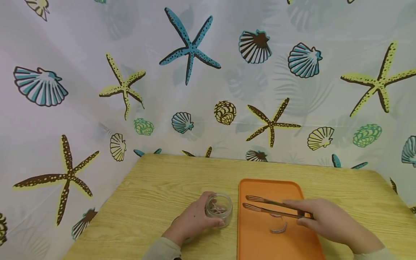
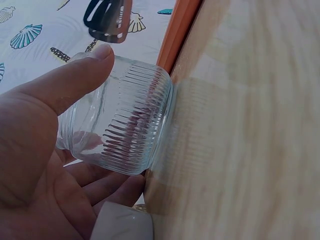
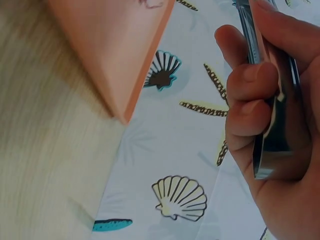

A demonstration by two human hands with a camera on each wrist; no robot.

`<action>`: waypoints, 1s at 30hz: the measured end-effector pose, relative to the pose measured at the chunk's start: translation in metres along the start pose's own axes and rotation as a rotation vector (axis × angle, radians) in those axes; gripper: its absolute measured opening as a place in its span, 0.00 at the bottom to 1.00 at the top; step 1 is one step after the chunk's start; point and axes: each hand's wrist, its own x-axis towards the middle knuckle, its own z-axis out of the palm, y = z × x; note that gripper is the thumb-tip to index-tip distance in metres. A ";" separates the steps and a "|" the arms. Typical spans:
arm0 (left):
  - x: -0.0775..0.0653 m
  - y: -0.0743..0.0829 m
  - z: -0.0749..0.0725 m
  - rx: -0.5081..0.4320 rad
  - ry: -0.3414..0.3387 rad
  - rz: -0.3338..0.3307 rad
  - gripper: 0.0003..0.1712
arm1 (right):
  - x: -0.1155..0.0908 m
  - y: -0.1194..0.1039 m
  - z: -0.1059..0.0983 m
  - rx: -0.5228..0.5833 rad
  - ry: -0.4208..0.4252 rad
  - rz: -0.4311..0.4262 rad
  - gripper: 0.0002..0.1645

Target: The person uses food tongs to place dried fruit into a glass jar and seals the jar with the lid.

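Two hands are working at an orange tray (image 1: 255,247).
Left of the tray on the worktop (image 1: 156,187), the left hand (image 1: 193,219) is gripping a glass jar (image 1: 228,219); over the tray, the right hand (image 1: 329,218) is clamping its grip on tongs (image 1: 274,202), whose parted tips are pointing toward the jar. Pale strips (image 1: 278,231) are lying on the tray, nearer the right hand.

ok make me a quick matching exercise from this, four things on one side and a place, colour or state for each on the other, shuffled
1. glass jar
2. metal tongs
3. tray
4. cloth backdrop

A. pale, with a sea-life print
B. in the right hand
C. orange
D. in the left hand

Pairs: 1-D, 2-B, 3-C, 4-A
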 end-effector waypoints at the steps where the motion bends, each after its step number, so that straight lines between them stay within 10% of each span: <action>1: 0.000 0.000 0.000 0.001 0.000 0.000 0.57 | -0.003 0.003 0.000 0.006 -0.004 0.011 0.31; 30: 0.001 -0.002 0.001 0.006 0.000 -0.003 0.56 | -0.043 0.064 0.004 -0.030 -0.078 0.139 0.30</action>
